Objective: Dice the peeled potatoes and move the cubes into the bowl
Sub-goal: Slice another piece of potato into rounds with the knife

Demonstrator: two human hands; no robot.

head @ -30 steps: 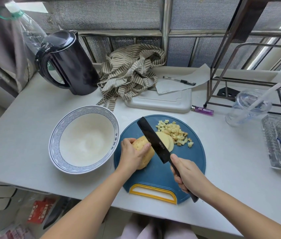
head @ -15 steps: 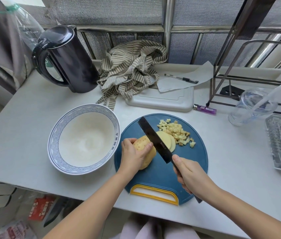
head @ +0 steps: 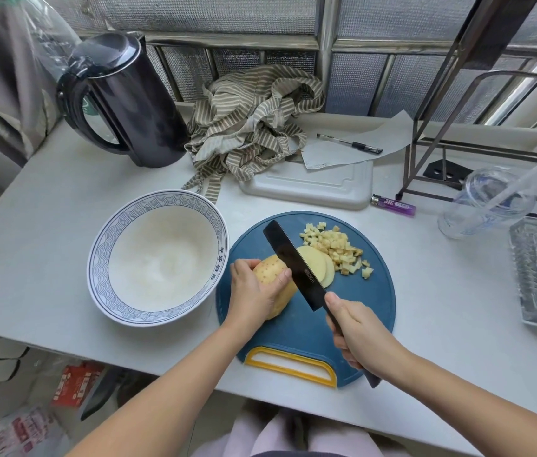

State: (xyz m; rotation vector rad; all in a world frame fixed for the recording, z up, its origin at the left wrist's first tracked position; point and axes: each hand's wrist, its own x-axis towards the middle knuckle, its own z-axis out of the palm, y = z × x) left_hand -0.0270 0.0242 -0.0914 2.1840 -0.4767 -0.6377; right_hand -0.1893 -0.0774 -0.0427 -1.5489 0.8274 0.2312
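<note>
- The potato [head: 268,270] lies on its side at the left of the round blue cutting board [head: 352,308]. The left hand [head: 254,291] curls over it and pins it down, fingertips close beside the blade.
- The right hand [head: 356,331] is wrapped firmly round the handle of the black knife [head: 296,268], whose broad blade stands against the potato's cut right end.
- Done so far: a small heap of cubes [head: 336,250] at the far right of the board, and two slices [head: 314,263] lying overlapped between the blade and the heap.
- Left to do, as I judge it: most of this potato is uncut, the slices need dicing, and no cubes have reached the bowl [head: 105,258]. It stands on the bench [head: 62,199] just left of the board, its inside bare white. The task looks well short of halfway.
- The potato is oval, pale yellow and dull, speckled with brownish eyes. The slices are smooth flat discs, and the cubes are small and uneven, some darker at the edges.
- The bowl looks like glazed ceramic, with a blue wave pattern round its rim. The board is matt, with a yellow-edged handle slot at its near edge, and the blade is matt black, rectangular and flat-tipped.
</note>
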